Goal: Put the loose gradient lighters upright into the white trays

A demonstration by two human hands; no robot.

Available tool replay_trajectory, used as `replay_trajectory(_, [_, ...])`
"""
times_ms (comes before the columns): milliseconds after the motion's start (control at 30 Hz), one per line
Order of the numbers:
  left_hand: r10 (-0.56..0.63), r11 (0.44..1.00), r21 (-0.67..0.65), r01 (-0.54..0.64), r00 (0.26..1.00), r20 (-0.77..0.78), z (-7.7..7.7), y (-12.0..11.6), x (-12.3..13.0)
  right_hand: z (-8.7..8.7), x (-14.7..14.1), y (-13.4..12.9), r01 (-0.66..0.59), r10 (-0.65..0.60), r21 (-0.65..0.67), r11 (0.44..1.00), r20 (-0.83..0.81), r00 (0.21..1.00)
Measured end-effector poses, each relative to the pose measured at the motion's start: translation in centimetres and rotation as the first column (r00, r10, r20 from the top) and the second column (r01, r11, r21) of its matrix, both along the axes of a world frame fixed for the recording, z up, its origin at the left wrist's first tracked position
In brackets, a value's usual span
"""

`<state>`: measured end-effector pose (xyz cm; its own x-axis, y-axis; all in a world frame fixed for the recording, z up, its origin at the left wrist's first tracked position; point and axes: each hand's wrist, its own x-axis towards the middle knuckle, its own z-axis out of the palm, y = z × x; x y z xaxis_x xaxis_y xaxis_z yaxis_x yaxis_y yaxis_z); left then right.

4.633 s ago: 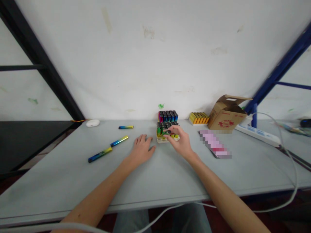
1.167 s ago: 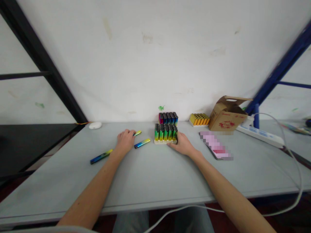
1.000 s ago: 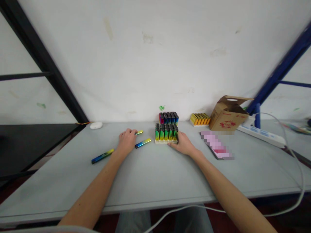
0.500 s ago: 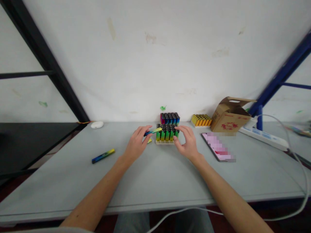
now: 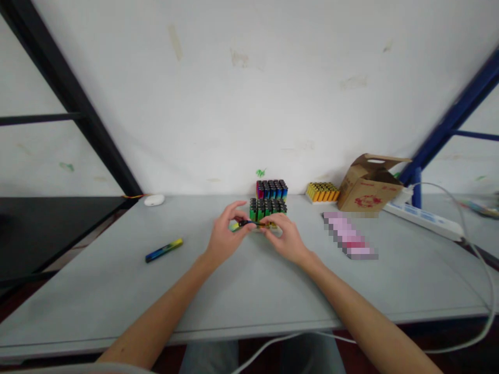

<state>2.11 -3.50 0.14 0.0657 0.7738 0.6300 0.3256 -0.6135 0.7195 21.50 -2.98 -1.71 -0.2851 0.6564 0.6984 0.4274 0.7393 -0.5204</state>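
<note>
In front of the rack, both hands hold one slim lighter (image 5: 253,223) level between them, its dark end toward the left and its yellowish end toward the right. My left hand (image 5: 225,232) pinches the dark end between thumb and fingers. The fingertips of my right hand (image 5: 285,238) close on the other end and partly cover it. Just behind stands a block of green lighters (image 5: 257,209) with black tops, upright in a pale tray whose front is mostly hidden. A yellow end of another item (image 5: 234,227) shows beside my left fingers.
Behind are multicoloured lighters (image 5: 272,190). A blue-yellow lighter-like stick (image 5: 164,250) lies at left, a white case (image 5: 154,200) farther back. Rightward are yellow lighters (image 5: 323,191), a cardboard box (image 5: 368,188), a phone (image 5: 346,234) and a power strip (image 5: 424,219) with a white cable.
My left hand has lowered the lighter slightly and turned it nearly level. My right hand has moved left and down from the rack's right side to the lighter's other end.
</note>
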Motion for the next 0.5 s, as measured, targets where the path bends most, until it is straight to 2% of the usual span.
replay_trajectory(67, [-0.041,0.998,-0.052,0.043,0.998,0.044,0.0,0.0,0.3,-0.2,-0.3,-0.1,-0.01,0.007,-0.093,0.996,-0.036,0.999])
replay_trajectory(167, [-0.086,0.99,-0.107,0.088,0.996,0.025,-0.1,0.1,0.8,-0.3,-0.7,-0.2,-0.044,0.038,-0.166,0.985,-0.04,0.998])
replay_trajectory(233, [-0.107,0.984,-0.139,0.113,0.993,0.045,-0.3,0.3,1.1,-0.2,-0.7,-0.3,-0.062,0.06,-0.176,0.982,-0.02,0.998])
replay_trajectory(333, [-0.093,0.973,-0.194,0.122,0.984,0.154,-0.5,0.5,1.4,-0.1,-0.4,-0.4,-0.049,0.057,-0.13,0.99,0.059,0.997])
replay_trajectory(433, [-0.037,0.97,-0.223,0.1,0.961,0.274,-0.7,0.6,1.5,0.0,0.5,-0.1,0.043,-0.038,-0.044,0.998,0.103,0.994])
replay_trajectory(500, [-0.025,0.96,-0.251,0.122,0.934,0.356,-0.7,0.6,1.4,0.1,1.3,0.3,0.168,-0.168,-0.015,0.986,0.034,0.985])
